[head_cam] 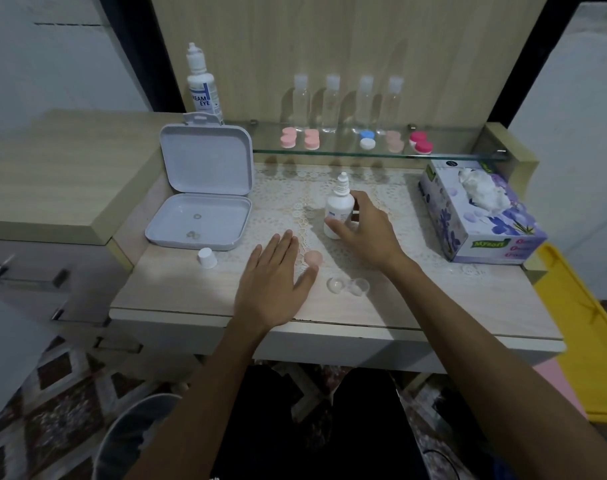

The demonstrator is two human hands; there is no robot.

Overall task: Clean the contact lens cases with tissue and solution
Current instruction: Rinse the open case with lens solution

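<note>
Head view: the right hand [362,230] is seen wrapped around a small white solution bottle [339,207], with the thumb on its near side and the fingers curled behind it; the bottle stands upright on the lace mat [284,202] and its nozzle is uncovered. Just left of this grip and a little nearer to the person, the left hand [272,282] is laid flat on the table [177,289], its fingers straight and slightly spread, nothing being held in it. Between the two hands a peach round cap [313,258] is placed, just beside the left thumb tip. Nearer to the person than the grip, the clear lens case [347,286] with two open cups is lying on the table, apart from both hands. Far to the left of the grip, a white bottle cap [206,258] stands in front of an open grey box [199,221], in which small clear rings are seen. To the right of the grip, a tissue box [482,216] is set with a tissue pulled up. Behind the grip, on the glass shelf [329,154], coloured lens cases [310,139] and four clear bottles [331,102] are lined, and a large solution bottle [202,84] stands at the left end.
</note>
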